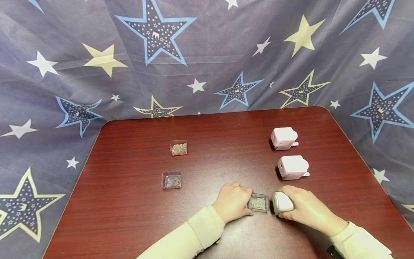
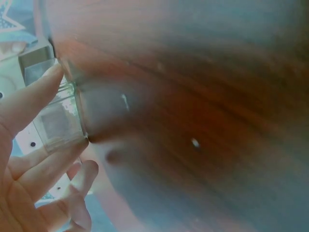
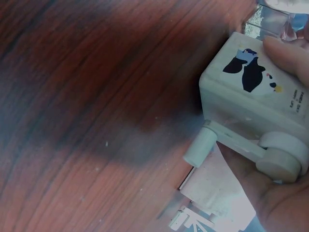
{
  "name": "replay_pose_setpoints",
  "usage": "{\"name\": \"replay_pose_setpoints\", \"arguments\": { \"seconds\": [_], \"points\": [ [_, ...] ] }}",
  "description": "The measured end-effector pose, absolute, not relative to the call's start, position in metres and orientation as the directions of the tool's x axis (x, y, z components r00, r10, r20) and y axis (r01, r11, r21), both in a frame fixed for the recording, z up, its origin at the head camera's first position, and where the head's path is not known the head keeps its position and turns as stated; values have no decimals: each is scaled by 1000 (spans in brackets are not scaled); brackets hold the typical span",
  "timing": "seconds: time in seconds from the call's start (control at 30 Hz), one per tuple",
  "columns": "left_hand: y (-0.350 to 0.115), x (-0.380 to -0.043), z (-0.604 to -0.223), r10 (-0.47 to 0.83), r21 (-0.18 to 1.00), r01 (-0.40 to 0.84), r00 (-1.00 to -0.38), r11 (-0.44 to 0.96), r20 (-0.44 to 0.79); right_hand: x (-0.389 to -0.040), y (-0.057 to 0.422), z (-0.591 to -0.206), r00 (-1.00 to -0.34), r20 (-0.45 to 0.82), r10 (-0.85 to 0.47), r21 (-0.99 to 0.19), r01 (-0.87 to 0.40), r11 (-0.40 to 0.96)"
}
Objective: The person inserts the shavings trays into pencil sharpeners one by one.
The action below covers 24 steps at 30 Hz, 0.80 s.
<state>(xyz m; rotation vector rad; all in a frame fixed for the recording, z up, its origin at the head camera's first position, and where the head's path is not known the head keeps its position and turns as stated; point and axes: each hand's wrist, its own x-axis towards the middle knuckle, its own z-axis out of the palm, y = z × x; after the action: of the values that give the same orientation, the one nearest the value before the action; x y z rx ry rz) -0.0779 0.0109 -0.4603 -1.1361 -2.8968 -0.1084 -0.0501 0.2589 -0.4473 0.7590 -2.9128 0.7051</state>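
Two bare hands work close together over a dark red wooden surface (image 1: 223, 144), with a small clear tray (image 2: 59, 126) between them; fine shavings (image 1: 257, 204) lie inside.

The left hand (image 1: 234, 202), at the tray's left, pinches it by opposite sides, thumb and fingers parted just as far as the tray is wide, other fingers loosely bent. That hold probably keeps the tray steady and the shavings in. Whether its underside touches the surface is hard to tell.

Just right of the tray, the right hand (image 1: 302, 205) is wrapped around a white pencil sharpener (image 3: 229, 89), printed with a black-and-white cartoon animal. Its crank (image 3: 236, 143) is on the side away from the tray; gripping the body seems meant to leave the handle uncovered.

Well to the left of the tray and farther back sit two more clear trays, the nearer (image 1: 169, 180) with few shavings, the farther (image 1: 174, 142) with many. Right of the tray and farther back, two pale pink sharpeners (image 1: 293, 167) (image 1: 284, 137) stand one behind the other, cranks pointing right, so each kind of part seems sorted to its own side.
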Motion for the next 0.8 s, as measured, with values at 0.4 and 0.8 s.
{"name": "replay_pose_setpoints", "arguments": {
  "seconds": [0.4,0.8],
  "points": [
    [22,-77,-460,684,27,685,-729,728,38,-50,258,-447,-870,168,-463,-413,-489,768],
    [27,-78,-462,691,21,693,-720,721,61,-50,258,-446,-882,160,-443,-405,-468,786]
  ]
}}
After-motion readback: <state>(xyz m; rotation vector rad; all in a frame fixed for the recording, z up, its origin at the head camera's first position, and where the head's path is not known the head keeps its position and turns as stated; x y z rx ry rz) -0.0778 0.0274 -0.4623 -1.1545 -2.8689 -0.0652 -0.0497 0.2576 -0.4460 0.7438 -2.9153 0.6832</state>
